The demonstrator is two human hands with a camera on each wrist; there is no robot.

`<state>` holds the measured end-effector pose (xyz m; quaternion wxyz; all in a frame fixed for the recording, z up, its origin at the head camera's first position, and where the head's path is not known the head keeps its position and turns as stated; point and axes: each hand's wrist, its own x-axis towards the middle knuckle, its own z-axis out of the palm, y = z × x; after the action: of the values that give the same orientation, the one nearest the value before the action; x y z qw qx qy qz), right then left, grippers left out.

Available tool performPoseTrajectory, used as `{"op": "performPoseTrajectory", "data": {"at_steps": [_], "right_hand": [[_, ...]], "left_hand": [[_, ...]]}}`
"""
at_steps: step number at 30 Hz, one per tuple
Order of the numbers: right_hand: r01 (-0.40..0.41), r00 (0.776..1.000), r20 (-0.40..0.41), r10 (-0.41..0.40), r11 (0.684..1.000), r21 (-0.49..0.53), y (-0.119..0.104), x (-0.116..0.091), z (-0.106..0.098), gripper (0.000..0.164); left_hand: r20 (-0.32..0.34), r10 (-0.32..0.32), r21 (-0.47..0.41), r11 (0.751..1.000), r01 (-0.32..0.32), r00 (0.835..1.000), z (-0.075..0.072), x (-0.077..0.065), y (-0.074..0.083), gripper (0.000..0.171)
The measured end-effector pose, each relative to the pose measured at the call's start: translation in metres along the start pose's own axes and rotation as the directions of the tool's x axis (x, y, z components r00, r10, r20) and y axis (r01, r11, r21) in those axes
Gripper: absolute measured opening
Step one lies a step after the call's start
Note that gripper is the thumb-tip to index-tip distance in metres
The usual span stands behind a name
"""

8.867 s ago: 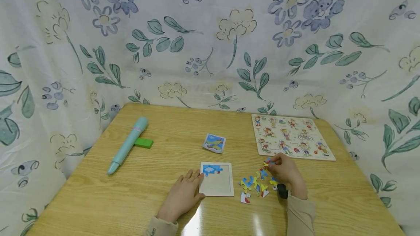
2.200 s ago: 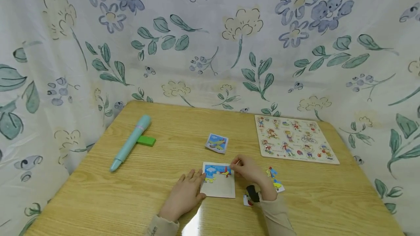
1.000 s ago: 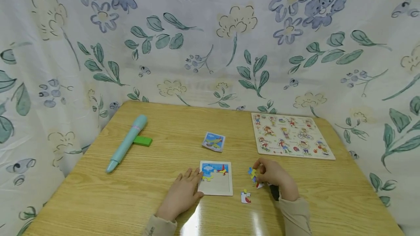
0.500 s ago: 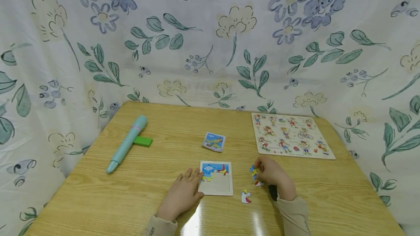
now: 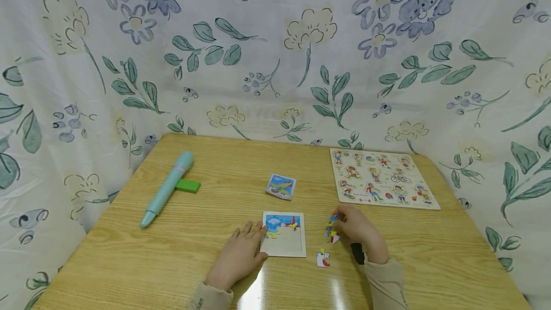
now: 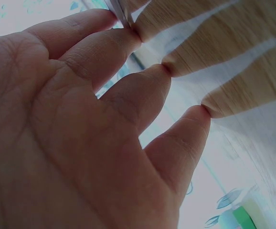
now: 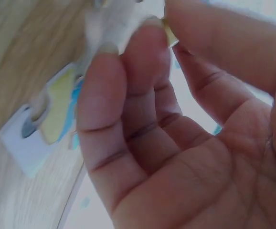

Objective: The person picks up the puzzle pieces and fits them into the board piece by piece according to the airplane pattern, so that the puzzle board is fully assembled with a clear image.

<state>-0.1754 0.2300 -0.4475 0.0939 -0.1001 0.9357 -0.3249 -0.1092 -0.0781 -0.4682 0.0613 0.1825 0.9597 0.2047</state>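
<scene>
My left hand (image 5: 240, 257) lies flat, fingers spread, its fingertips on the left edge of a white jigsaw tray (image 5: 281, 249). Joined pieces fill the tray's top with sky and a red tail; bare wood shows below. To the tray's right, my right hand (image 5: 358, 229) pinches a jigsaw piece; a yellow edge of the jigsaw piece (image 7: 170, 36) shows between thumb and finger in the right wrist view. Several loose jigsaw pieces (image 5: 331, 234) cluster by those fingertips. A white-and-red corner piece (image 5: 323, 259) lies apart, nearer me.
Behind the tray lies a small airplane picture card (image 5: 281, 186). A board with children figures (image 5: 385, 178) occupies the back right. On the left, a turquoise pen-shaped tube (image 5: 168, 189) lies by a green block (image 5: 188, 185). A flowered curtain (image 5: 275, 61) hangs behind the table.
More pieces now sit in the tray, including the red tail. My right hand has gone from the tray back to the loose pieces, which have shifted left. The left hand stays put.
</scene>
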Motion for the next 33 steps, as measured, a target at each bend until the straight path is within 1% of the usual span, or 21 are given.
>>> {"op": "performPoseTrajectory", "data": {"at_steps": [2,5,9,11,15,20,23,27,30,33], "right_hand": [[-0.008,1.0,-0.003,0.008,0.999,0.037,-0.003,0.0,-0.001,0.007],[0.0,1.0,-0.009,0.001,0.993,0.114,-0.007,0.0,-0.001,0.012],[0.043,0.999,0.008,-0.046,0.981,0.187,-0.013,0.003,0.003,0.02],[0.057,0.997,0.029,-0.065,0.975,0.217,-0.017,0.005,0.007,0.022],[0.061,0.993,0.076,-0.085,0.96,0.272,-0.028,0.01,0.017,0.016],[0.068,0.988,0.114,-0.103,0.958,0.279,-0.045,0.017,0.032,0.009],[0.064,0.983,0.143,-0.114,0.947,0.314,-0.053,0.022,0.041,0.008],[0.038,0.977,0.181,-0.11,0.931,0.363,-0.061,0.025,0.052,0.009],[0.031,0.977,0.184,-0.108,0.925,0.378,-0.065,0.027,0.061,0.008],[0.03,0.979,0.175,-0.102,0.927,0.373,-0.07,0.03,0.068,0.007]], "left_hand": [[-0.002,-0.001,-0.006,1.0,0.001,1.0,0.0,0.0,0.0,0.065],[-0.006,0.0,-0.009,1.0,0.0,1.0,0.0,-0.001,0.0,0.064],[-0.007,0.002,-0.003,1.0,-0.002,1.0,-0.001,0.0,0.001,0.064],[-0.006,0.001,0.003,1.0,-0.001,1.0,0.0,0.0,0.0,0.064],[-0.004,0.0,0.009,1.0,0.0,1.0,0.0,0.0,0.0,0.065],[-0.004,-0.003,0.012,1.0,0.003,1.0,0.0,0.001,0.0,0.065],[-0.001,-0.004,0.01,1.0,0.004,1.0,-0.001,0.001,0.0,0.065],[0.01,-0.006,0.016,1.0,0.006,1.0,-0.001,0.0,0.001,0.064],[0.013,-0.004,0.018,1.0,0.004,1.0,-0.003,0.0,0.001,0.064],[0.011,-0.001,0.016,1.0,0.0,1.0,-0.003,0.0,0.001,0.064]]}}
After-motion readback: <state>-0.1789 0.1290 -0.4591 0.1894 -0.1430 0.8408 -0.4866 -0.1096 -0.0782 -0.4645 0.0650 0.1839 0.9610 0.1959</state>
